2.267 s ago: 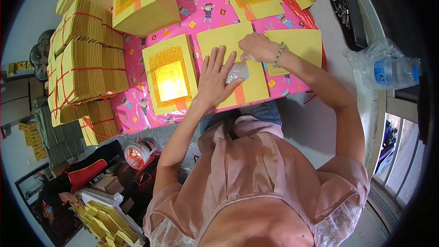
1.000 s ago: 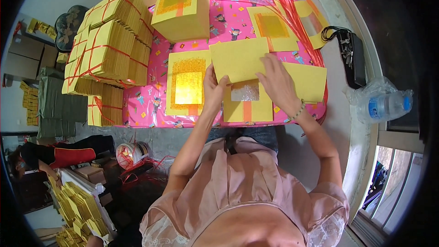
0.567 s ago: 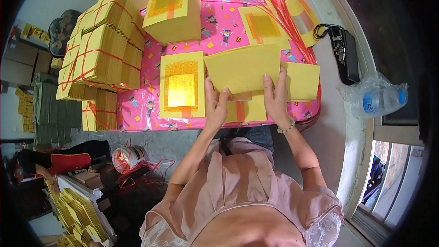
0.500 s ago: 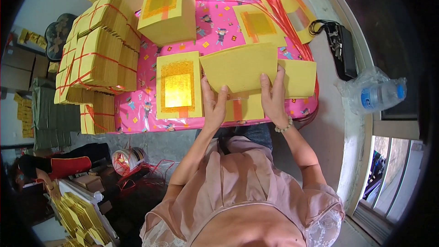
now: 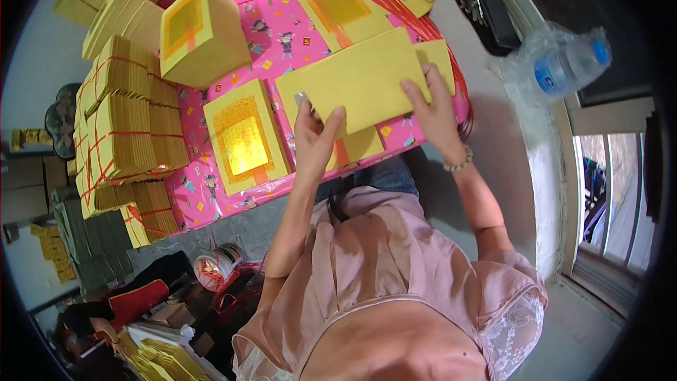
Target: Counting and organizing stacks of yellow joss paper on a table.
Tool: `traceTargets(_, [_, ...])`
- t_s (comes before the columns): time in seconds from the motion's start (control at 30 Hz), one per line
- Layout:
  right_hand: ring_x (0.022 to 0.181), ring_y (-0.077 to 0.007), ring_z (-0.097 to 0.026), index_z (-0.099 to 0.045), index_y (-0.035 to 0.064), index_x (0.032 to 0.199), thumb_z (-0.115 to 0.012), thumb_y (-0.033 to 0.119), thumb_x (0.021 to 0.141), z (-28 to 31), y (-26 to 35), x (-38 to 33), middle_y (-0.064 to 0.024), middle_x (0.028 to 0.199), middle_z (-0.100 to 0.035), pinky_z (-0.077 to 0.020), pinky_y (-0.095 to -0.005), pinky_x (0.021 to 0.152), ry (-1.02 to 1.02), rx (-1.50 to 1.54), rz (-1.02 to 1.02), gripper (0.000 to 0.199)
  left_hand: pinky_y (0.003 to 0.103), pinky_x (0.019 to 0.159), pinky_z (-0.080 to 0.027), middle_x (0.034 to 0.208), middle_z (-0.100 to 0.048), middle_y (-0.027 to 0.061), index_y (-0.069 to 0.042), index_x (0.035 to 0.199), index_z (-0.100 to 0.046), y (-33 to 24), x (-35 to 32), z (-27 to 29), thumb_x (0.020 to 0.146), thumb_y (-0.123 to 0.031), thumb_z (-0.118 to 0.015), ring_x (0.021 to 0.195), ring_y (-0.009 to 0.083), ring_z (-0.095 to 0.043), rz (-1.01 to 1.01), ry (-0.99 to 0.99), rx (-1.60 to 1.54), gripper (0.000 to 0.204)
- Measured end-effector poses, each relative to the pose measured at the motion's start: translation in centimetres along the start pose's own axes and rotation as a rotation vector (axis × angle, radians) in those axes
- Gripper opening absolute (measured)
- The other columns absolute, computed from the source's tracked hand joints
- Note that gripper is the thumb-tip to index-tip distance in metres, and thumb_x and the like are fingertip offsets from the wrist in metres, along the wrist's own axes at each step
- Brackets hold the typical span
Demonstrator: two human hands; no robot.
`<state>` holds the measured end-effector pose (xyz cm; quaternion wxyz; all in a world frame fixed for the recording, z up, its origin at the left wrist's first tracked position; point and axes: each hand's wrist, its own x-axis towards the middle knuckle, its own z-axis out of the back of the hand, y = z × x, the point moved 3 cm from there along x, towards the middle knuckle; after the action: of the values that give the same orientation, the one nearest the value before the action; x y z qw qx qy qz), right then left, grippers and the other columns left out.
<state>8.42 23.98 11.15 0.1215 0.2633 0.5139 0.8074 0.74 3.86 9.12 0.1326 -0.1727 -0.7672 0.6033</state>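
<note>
Pink tabletop (image 5: 282, 46), yellow paper (image 5: 360, 77) between hands (image 5: 315, 142) (image 5: 438, 116)

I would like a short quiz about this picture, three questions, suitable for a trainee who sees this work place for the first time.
1. What do the left hand and the right hand hold together?
A) keys
B) yellow paper
C) a bucket

2. True or false: the bottle is on the person's left.

3. Fill in the blank: the tied bundles stand on the ____ side of the pink cloth, as the person sees it.

Key:
1. B
2. False; the bottle is on the person's right.
3. left
</note>
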Motion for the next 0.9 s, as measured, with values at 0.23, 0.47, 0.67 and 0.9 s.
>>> traceTargets(0.23, [0.09, -0.0168, -0.063, -0.054, -0.0003, 0.114, -0.06, 0.025, 0.102, 5.6, -5.1, 0.9, -0.0135, 0.097, -0.067, -0.049, -0.0324, 0.081, -0.06, -0.063, -0.068, 0.028, 0.028, 0.082, -0.054, 0.111, -0.07, 0.0152, 0.001, 0.129, -0.046, 0.8, 4.4, -5.3, 0.094, -0.008, -0.069, 0.098, 0.0174, -0.069, 0.178, 0.25, 0.25, 0.043])
traceTargets(0.47, [0.086, -0.0451, -0.065, -0.048, 0.0003, 0.107, -0.059, 0.032, 0.1, 6.1, -8.9, 1.5, -0.0272, 0.09, -0.066, -0.0485, -0.0494, 0.071, 0.007, -0.46, -0.093, 0.035, 0.033, 0.077, -0.056, 0.103, -0.073, 0.0167, 0.004, 0.122, -0.055, 7.8, 7.8, -5.4, 0.088, -0.012, -0.074, 0.091, 0.0214, -0.072, 0.038, 0.261, 0.33, 0.042])
traceTargets(0.67, [0.083, -0.0496, -0.063, -0.047, 0.0004, 0.107, -0.059, 0.034, 0.1, 5.8, -12.2, 1.0, -0.0311, 0.086, -0.063, -0.047, -0.0534, 0.067, 0.054, -0.444, -0.141, 0.036, 0.036, 0.076, -0.056, 0.098, -0.073, 0.0193, 0.005, 0.119, -0.056, 10.2, 8.1, -5.3, 0.084, -0.017, -0.077, 0.088, 0.0276, -0.073, 0.127, 0.22, 0.534, 0.046])
traceTargets(0.9, [0.109, -0.0117, -0.059, -0.051, -0.0012, 0.129, -0.054, 0.02, 0.105, 7.1, -15.1, 1.0, -0.009, 0.116, -0.065, -0.0476, -0.0291, 0.094, 0.319, 0.195, -0.267, 0.033, 0.037, 0.076, -0.056, 0.095, -0.073, 0.0203, 0.005, 0.115, -0.058, 10.4, 8.1, -5.4, 0.082, -0.018, -0.078, 0.087, 0.0297, -0.073, 0.109, 0.213, 0.524, 0.045])
